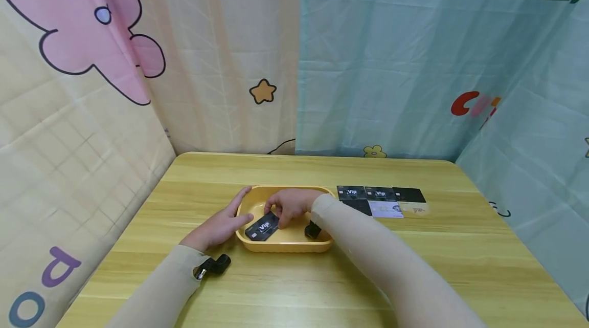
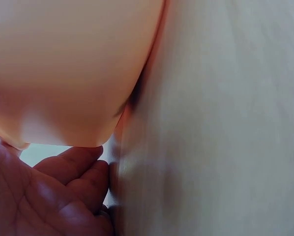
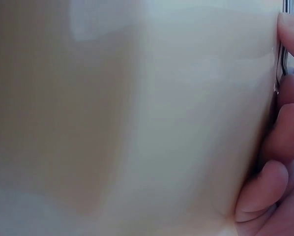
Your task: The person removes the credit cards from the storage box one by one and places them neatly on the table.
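A yellow plastic tray (image 1: 287, 247) stands on the table, seen close up as an orange wall (image 2: 63, 73) in the left wrist view. My left hand (image 1: 221, 225) holds its left end, the thumb over the rim and the fingers along the outside. Inside the tray lies a black card marked "Vip" (image 1: 262, 226). My right hand (image 1: 292, 205) reaches into the tray and pinches that card at its right end. In the right wrist view, the fingers (image 3: 289, 130) are at the edge of what looks like stacked cards (image 3: 286, 44).
Right of the tray, cards lie in two rows on the wooden table (image 1: 285, 287): black "Vip" cards (image 1: 352, 193), a plain black card (image 1: 409, 195), a pale card (image 1: 385, 209) and a cream card (image 1: 415, 209). Printed curtains (image 1: 221, 62) hang behind and beside the table.
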Motion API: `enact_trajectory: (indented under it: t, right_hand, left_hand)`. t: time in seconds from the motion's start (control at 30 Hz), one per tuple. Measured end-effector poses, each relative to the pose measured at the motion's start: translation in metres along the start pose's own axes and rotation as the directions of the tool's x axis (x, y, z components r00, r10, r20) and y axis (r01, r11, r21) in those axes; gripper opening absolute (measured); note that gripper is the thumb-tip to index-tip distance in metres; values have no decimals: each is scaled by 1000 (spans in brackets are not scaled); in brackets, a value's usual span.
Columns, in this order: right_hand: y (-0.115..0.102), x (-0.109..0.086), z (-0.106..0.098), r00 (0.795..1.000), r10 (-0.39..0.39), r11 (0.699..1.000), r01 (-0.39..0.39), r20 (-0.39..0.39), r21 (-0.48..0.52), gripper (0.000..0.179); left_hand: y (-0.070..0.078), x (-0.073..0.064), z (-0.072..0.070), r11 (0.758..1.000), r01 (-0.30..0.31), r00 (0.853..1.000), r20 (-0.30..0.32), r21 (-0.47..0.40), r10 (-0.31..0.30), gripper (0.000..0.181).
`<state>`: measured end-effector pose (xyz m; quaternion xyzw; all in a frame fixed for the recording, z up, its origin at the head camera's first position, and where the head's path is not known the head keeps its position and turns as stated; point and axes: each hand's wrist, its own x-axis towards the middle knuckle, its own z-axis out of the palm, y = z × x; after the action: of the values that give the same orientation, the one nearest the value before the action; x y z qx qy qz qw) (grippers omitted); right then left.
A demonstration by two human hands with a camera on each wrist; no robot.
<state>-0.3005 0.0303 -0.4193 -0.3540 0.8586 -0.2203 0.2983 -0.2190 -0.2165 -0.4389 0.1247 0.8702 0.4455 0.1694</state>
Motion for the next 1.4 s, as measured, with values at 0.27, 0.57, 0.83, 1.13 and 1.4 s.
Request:
enact_trajectory:
  t: [0.27,0.57,0.83,1.13,1.4]
  right_hand:
    - [0,0,4,1000,5,1000,-5,1,10,46]
    - [2,1,7,1000,6,1000,-6,8,14,46]
    - [1,-2,5,1000,15,999,-15,16,33,46]
    - [5,-1,1,1000,14,999,-14,15,45,47]
    - [-3,-1,-5,999,29,1000,-29,16,13,44]
  left_hand:
    - [0,-2,1,1000,-4,1000,0,-3,4,80]
    - [-2,-3,3,1000,4,1000,7,-15,-3,80]
    - [-3,-2,3,1000,12,1000,8,-5,-12,80]
    - [1,-1,2,999,10,1000,4,32,-10,81]
    - [1,0,-1,1000,11,1000,6,22,-12,82]
